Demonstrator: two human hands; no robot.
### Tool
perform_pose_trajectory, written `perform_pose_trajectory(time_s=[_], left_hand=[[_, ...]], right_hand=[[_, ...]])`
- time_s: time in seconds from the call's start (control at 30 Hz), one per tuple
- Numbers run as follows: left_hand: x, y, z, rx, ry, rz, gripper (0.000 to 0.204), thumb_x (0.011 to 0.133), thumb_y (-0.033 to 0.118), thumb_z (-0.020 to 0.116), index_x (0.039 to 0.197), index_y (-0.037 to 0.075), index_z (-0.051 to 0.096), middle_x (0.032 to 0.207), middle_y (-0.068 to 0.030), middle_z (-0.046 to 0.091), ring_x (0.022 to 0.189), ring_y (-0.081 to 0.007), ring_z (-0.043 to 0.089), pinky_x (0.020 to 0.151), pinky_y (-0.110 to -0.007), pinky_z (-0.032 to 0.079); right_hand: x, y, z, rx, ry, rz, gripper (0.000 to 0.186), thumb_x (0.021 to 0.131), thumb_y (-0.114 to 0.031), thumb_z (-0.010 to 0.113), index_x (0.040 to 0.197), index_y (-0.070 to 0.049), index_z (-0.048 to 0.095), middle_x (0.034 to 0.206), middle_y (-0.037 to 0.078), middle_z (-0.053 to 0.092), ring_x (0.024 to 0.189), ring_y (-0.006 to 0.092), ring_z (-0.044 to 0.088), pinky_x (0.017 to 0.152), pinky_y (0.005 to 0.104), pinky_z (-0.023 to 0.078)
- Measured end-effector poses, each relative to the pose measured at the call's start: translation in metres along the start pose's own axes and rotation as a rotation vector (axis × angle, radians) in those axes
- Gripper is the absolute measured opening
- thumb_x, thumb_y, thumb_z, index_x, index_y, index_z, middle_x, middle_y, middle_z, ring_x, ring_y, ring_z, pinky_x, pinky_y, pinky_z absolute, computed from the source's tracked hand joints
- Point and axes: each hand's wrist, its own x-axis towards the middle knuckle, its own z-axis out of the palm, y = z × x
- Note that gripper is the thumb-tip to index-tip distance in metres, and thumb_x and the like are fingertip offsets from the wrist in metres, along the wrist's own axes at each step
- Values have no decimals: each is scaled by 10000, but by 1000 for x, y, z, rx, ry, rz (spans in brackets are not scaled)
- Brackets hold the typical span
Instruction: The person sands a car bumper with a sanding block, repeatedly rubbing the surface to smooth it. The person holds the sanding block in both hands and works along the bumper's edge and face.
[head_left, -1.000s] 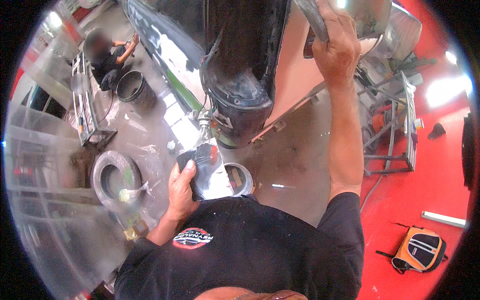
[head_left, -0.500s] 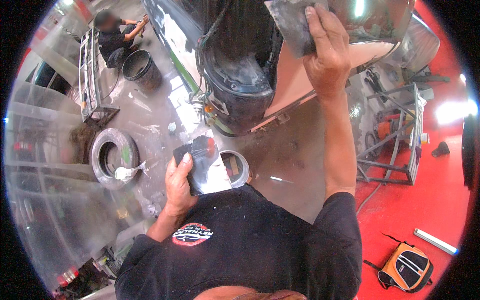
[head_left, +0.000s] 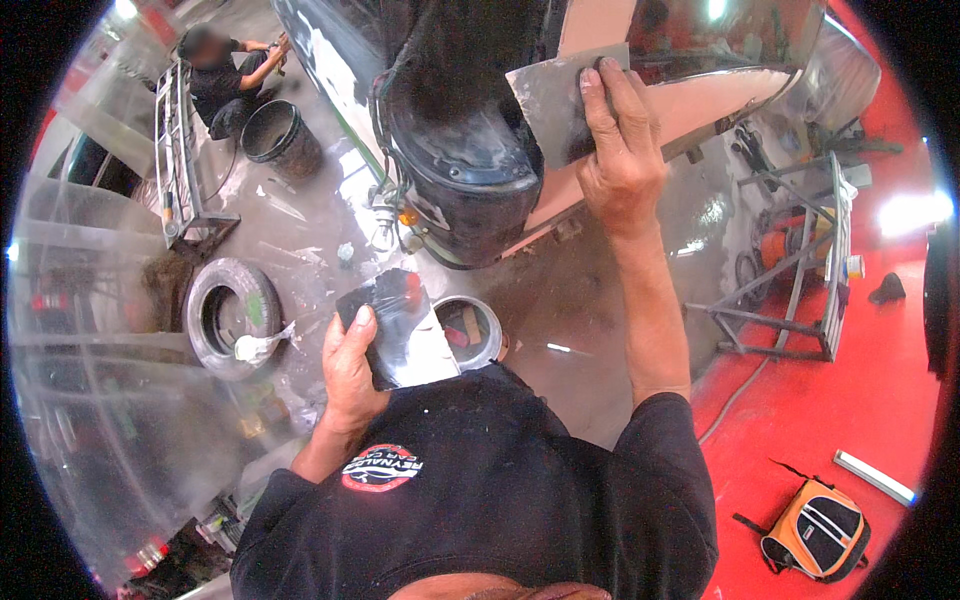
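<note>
My left hand (head_left: 350, 372) grips a flat metal plate (head_left: 402, 315) in front of my chest, thumb on top. The plate is dark at one end, with a patch of white paste, perhaps filler, near its lower right corner. My right hand (head_left: 628, 165) is stretched forward, closed on a thin grey rectangular spreader (head_left: 548, 100) with its fingers laid along the face. The spreader is over the vehicle body, beside a pale pink panel (head_left: 700, 112); I cannot tell whether it touches. To its left is the black open section (head_left: 465, 195) of the body.
A round white tub (head_left: 488, 335) stands on the floor just past the plate. Left are a tyre (head_left: 202, 320), a black bucket (head_left: 300, 150), a metal frame (head_left: 172, 150) and a crouching person (head_left: 225, 80). Right are a metal stand (head_left: 832, 270) and an orange backpack (head_left: 818, 530).
My right hand and the spreader have come down and left, nearer to me, baring more of the pink panel. My left hand and its plate have barely shifted. The view has moved slightly.
</note>
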Motion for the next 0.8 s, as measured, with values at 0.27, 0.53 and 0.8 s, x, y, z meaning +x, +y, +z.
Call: perform_pose_trajectory(time_s=[0.27,0.53,0.8], left_hand=[[-1,4,4,10,-2,-9,302,999,148,523,1261,0,551,1164,-115,665,1024,-221,666,888,-354,542],[0,6,9,87,-38,2,311,997,160,524,1263,2,549,1158,-122,661,1021,-221,671,874,-362,556],[0,2,11,71,21,-20,309,997,179,518,1256,13,550,1152,-112,657,1008,-221,679,854,-361,563]], right_hand=[[-20,-3,-2,18,-36,37,623,726,96,593,1311,-115,633,1357,102,581,1209,376,560,1015,439,489],[-35,-9,-3,29,-35,74,666,689,163,579,1295,-103,653,1318,120,616,1172,358,595,1002,434,490],[-48,-10,-4,37,-66,54,561,754,74,613,1292,-85,637,1352,126,580,1194,411,570,983,462,510]])
